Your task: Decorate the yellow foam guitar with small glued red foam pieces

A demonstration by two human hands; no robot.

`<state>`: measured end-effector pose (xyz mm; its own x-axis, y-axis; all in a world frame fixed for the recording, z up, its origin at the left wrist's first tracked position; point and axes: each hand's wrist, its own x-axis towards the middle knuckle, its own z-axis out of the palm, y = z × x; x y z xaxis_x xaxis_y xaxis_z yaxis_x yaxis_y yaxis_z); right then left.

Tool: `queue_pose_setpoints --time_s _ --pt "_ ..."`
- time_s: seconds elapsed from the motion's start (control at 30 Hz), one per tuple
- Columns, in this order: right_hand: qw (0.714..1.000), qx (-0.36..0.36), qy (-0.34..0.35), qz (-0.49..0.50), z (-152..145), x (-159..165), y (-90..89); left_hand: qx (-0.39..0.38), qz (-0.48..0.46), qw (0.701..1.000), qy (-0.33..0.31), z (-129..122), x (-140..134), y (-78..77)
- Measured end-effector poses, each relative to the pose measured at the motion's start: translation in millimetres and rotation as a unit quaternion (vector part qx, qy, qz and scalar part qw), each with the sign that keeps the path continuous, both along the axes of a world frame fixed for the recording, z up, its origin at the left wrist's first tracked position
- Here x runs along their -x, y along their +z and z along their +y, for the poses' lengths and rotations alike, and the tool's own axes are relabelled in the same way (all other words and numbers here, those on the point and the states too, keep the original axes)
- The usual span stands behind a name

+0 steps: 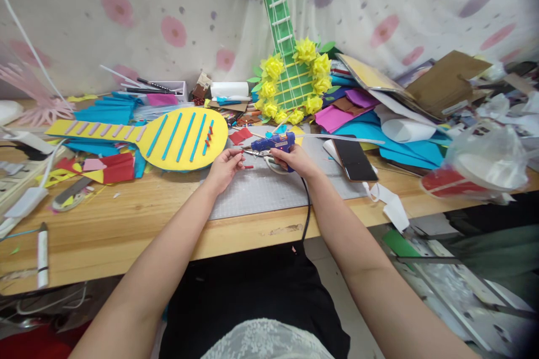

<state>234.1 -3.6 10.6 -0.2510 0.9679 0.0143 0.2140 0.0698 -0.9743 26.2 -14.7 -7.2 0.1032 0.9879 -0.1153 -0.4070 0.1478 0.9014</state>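
Observation:
My left hand (pixel 226 169) is closed in a pinch over the grey cutting mat (pixel 236 203), with a small red piece at its fingertips. My right hand (pixel 297 160) grips a blue hot glue gun (pixel 269 142), its nozzle pointing left towards the pinched fingers. A long white glue stick (pixel 337 137) sticks out of the gun's back. Close to the left fingers lies another short red strip (pixel 249 167). To the left rests a yellow paper guitar (pixel 185 152) with blue strips and several small red pieces on its body.
A green guitar (pixel 295 87) with yellow paper flowers leans against the back curtain. Right of the mat lie a phone (pixel 355 158) and a plastic-wrapped red cup (pixel 455 179). Paper scraps (pixel 122 167) lie at left. A black cord (pixel 309 207) hangs over the table edge.

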Motion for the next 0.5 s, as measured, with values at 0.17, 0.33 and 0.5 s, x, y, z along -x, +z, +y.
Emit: queue_pose_setpoints --time_s 0.17,0.33,0.5 --pt "0.998 -0.009 -0.054 0.013 1.5 -0.2 0.8 0.001 -0.004 1.0 0.001 -0.3 -0.4 -0.6" --pt "0.999 -0.009 -0.039 0.01 -0.6 -4.0 3.7 -0.002 -0.009 1.0 -0.003 -0.1 0.3 -1.7" --pt "1.0 0.0 -0.013 -0.025 -2.1 -3.4 3.8 -0.001 -0.012 1.0 0.0 -0.1 0.4 -1.1"
